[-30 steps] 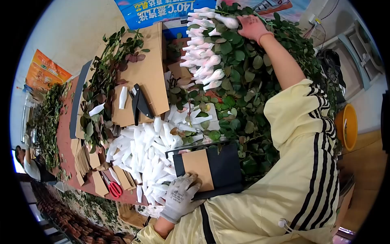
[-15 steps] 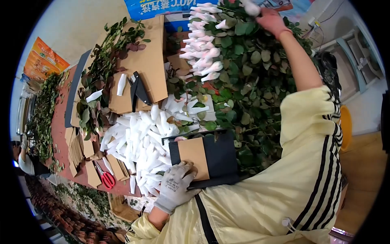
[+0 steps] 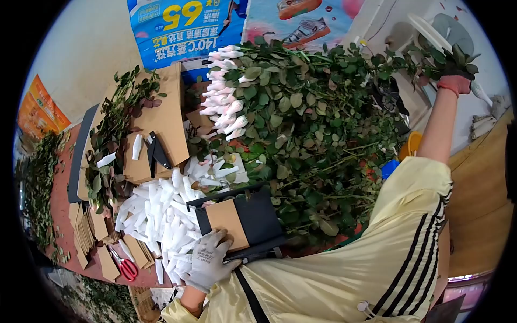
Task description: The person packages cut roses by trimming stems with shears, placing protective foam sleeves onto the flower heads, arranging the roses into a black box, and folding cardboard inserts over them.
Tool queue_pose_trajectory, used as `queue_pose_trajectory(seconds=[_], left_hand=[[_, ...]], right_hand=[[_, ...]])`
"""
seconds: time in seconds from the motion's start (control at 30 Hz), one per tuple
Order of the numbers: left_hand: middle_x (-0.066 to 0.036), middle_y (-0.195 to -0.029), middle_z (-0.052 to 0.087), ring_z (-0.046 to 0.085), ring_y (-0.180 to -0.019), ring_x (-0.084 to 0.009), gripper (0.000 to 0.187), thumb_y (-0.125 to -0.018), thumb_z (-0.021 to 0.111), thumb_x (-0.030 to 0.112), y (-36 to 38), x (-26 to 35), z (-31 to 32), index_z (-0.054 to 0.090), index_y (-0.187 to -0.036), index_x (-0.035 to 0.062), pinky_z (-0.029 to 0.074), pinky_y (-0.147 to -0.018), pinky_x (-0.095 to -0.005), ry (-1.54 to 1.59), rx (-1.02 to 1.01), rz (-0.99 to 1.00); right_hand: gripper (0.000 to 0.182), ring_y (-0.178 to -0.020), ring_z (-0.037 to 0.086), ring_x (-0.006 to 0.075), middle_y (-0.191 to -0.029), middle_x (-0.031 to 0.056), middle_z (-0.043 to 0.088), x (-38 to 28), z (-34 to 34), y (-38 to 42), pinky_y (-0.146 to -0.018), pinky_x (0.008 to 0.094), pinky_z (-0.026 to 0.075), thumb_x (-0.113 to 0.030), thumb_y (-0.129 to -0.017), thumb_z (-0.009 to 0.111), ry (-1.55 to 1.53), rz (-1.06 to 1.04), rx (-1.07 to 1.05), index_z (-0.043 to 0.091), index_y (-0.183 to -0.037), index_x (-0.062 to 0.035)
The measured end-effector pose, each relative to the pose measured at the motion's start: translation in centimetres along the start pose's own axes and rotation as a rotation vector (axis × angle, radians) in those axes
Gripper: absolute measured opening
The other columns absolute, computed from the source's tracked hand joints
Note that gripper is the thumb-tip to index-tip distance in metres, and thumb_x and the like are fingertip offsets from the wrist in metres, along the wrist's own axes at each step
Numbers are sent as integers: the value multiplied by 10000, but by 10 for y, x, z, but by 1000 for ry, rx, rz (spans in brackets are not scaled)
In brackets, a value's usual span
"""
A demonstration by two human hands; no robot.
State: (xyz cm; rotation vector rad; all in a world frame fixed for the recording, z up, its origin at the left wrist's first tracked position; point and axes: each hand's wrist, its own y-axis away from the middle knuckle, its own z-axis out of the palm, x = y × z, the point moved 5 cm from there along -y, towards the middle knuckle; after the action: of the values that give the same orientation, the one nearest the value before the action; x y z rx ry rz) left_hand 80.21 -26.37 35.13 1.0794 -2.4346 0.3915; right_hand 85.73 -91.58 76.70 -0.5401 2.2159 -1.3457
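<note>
My right hand (image 3: 455, 84), in a reddish glove, is stretched out to the far right and closed around a leafy rose stem (image 3: 458, 60). A white net-sleeved bud (image 3: 481, 92) sticks out just past that hand. My left hand (image 3: 209, 261), in a whitish printed glove, lies with its fingers on a brown cardboard sheet (image 3: 227, 223) and its thumb apart. The sheet rests in a black tray-like holder (image 3: 261, 218) in front of my body. White net sleeves (image 3: 164, 212) are heaped beside the holder. Behind it lie many leafy rose stems (image 3: 312, 118), their pinkish-white sleeved buds (image 3: 223, 99) stacked facing left.
A black stapler (image 3: 157, 153) lies on cardboard sheets (image 3: 161, 121) at the back left. Red-handled scissors (image 3: 127, 267) lie near the left table edge among small cardboard pieces (image 3: 83, 237). An orange-yellow container (image 3: 411, 145) stands past the stems, and posters (image 3: 188, 32) hang behind.
My right hand has swung from the top of the stem pile to the far right, carrying the rose along. The left hand stays on the cardboard. The view has shifted up and right.
</note>
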Motion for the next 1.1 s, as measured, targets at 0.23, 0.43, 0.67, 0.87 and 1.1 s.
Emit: queue_pose_trajectory(seconds=[0.23, 0.43, 0.67, 0.87, 1.1], left_hand=[[-109, -1239, 511, 433, -1198, -314, 540, -623, 769, 368, 3, -2, 6, 636, -1062, 83, 357, -991, -414, 8, 23, 20], [-134, -1240, 520, 436, -1202, -331, 537, -612, 771, 322, 4, 0, 5, 634, -1067, 72, 332, -1024, -422, 44, 8, 0], [-148, -1256, 511, 432, -1207, -340, 546, -613, 771, 321, 0, 2, 3, 635, -1074, 64, 333, -1023, -422, 39, -37, 6], [-167, -1263, 502, 428, -1213, -352, 535, -670, 738, 328, 3, 3, -3, 618, -1110, 49, 333, -1021, -429, 36, -50, -7], [-173, -1267, 484, 403, -1230, -365, 524, -753, 661, 389, 0, 5, -8, 595, -1143, 45, 336, -1012, -438, 61, -82, 58]], right_hand=[[378, -1021, 562, 219, -1116, 80, 610, -1, 79, 33, -800, 394, 463, -295, -836, 552, -664, -164, 385, 593, -1144, -80], [475, -1142, 529, 261, -1251, 101, 542, 38, 54, -4, -853, 436, 476, -400, -805, 562, 185, -33, 4, 580, -1205, -144], [425, -960, 560, 251, -1141, 124, 571, 26, -73, 17, -808, 397, 476, -292, -846, 491, -564, -264, 508, 543, -1185, -42], [259, -750, 588, 167, -968, 92, 632, -62, -54, 101, -692, 286, 476, -55, -846, 516, -1866, -350, 90, 565, -1069, 67], [339, -941, 589, 234, -1008, 130, 622, -46, -68, 85, -865, 348, 454, -132, -829, 598, -1603, -404, 328, 527, -1104, 52]])
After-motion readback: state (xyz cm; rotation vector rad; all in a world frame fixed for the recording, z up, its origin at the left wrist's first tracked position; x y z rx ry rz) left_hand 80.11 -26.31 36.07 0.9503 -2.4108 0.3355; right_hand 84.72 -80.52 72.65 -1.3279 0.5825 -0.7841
